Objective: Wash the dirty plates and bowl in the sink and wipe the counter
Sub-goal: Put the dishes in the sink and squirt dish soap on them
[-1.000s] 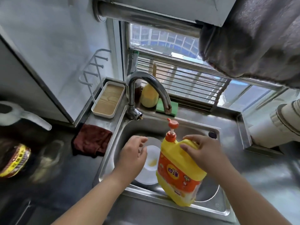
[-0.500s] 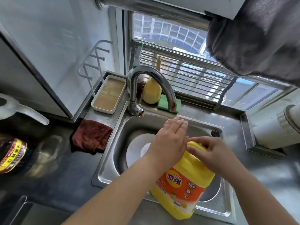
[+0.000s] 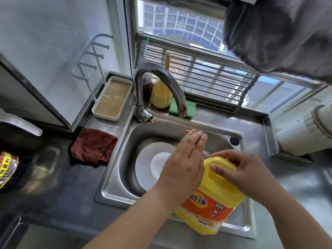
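A white plate (image 3: 146, 159) lies in the steel sink (image 3: 115, 178) with a smaller white dish (image 3: 159, 163) on top of it. Over the sink's front right I hold a big yellow dish-soap jug (image 3: 213, 198) with an orange label. My right hand (image 3: 240, 169) grips its handle at the top. My left hand (image 3: 185, 159) lies flat, fingers straight, over the jug's orange pump, whose tip (image 3: 187, 131) pokes out beyond my fingertips. The hand hides the rest of the pump.
A curved tap (image 3: 158, 87) arches over the sink's back. A dark red cloth (image 3: 91, 147) lies on the counter left of the sink, a white tray (image 3: 112, 98) behind it. A green sponge (image 3: 173, 107) and yellow scrubber (image 3: 160, 95) sit by the window.
My left hand left the plate in the sink and came over to lie flat on the jug's pump. The jug has shifted right and toward me in my right hand.
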